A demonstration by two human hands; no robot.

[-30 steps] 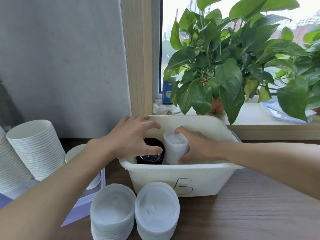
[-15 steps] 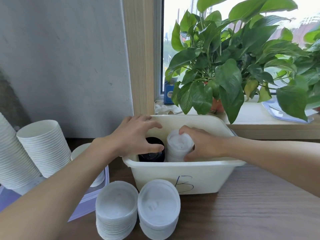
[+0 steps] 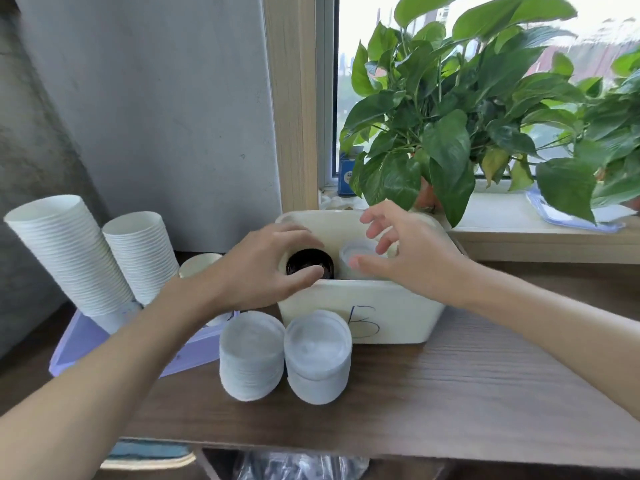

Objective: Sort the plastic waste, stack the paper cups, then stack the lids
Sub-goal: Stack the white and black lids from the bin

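Observation:
A cream bin marked "B" [image 3: 391,308] stands on the wooden table. Inside it are a stack of black lids [image 3: 306,263] and a stack of clear lids [image 3: 358,252]. My left hand [image 3: 263,265] curls its thumb and fingers round the black stack. My right hand [image 3: 405,251] hovers over the clear stack with spread fingers, holding nothing. In front of the bin stand two stacks of white lids [image 3: 251,355] [image 3: 317,355]. Two tall stacks of white paper cups [image 3: 69,251] [image 3: 142,251] lean at the left.
A lilac tray [image 3: 83,344] lies under the cup stacks at the left. A large leafy potted plant [image 3: 450,133] sits on the windowsill behind the bin. The table's front edge runs along the bottom, with a plastic bag [image 3: 298,465] below it.
My right hand has let go of the clear lid stack and lifted with fingers spread. My left hand stays on the black stack. The camera view has shifted right.

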